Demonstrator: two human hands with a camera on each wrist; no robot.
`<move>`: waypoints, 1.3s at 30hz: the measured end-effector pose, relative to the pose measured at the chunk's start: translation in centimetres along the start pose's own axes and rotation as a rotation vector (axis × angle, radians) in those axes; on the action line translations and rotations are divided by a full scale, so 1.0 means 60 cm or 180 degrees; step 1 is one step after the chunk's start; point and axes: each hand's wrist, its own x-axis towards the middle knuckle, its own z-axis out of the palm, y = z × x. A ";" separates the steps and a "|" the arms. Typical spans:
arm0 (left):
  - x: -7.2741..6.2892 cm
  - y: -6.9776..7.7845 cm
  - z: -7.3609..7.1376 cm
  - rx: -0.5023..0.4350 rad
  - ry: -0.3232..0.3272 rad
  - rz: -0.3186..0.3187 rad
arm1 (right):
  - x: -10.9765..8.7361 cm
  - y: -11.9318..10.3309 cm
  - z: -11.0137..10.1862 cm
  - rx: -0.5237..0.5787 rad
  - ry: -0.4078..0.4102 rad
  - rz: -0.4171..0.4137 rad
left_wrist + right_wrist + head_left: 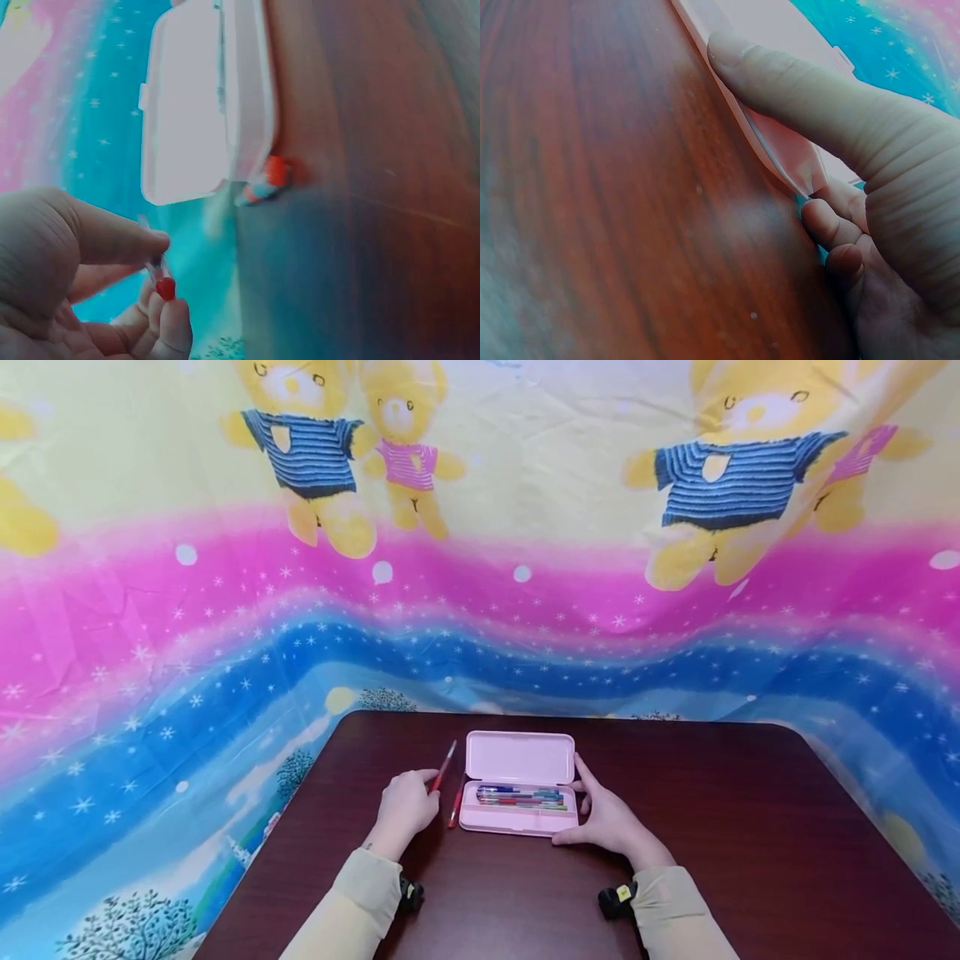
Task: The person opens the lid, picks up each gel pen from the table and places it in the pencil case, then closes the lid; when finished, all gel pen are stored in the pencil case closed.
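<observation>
A pink pencil case (487, 820) lies on the table with its lid (520, 758) raised at the back. Several coloured pens (517, 798) lie side by side in its rear compartment. To the left of the case, my left hand (407, 803) pinches a red pen (166, 289) between thumb and fingers, the pen slanting up and away. A second red pen (455, 808) rests between that hand and the case's left end. My right hand (609, 820) grips the right end of the case, thumb (769, 79) along the front edge and fingers around the side.
The dark brown table (495, 893) has rounded far corners. Behind it and along its left side hangs a cloth (480, 602) printed with bears and snowflakes. A dark band (617, 902) with a small device sits on each wrist.
</observation>
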 end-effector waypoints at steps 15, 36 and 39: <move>0.012 0.070 0.006 -0.0091 -0.0122 0.1111 | 0.001 -0.001 0.000 0.0019 -0.0015 -0.0042; 0.047 0.097 0.074 0.0363 -0.0550 0.1628 | 0.001 0.000 0.002 0.0012 0.0003 0.0050; 0.048 0.098 0.076 0.0398 -0.0620 0.1629 | 0.001 0.000 0.002 0.0015 0.0010 0.0028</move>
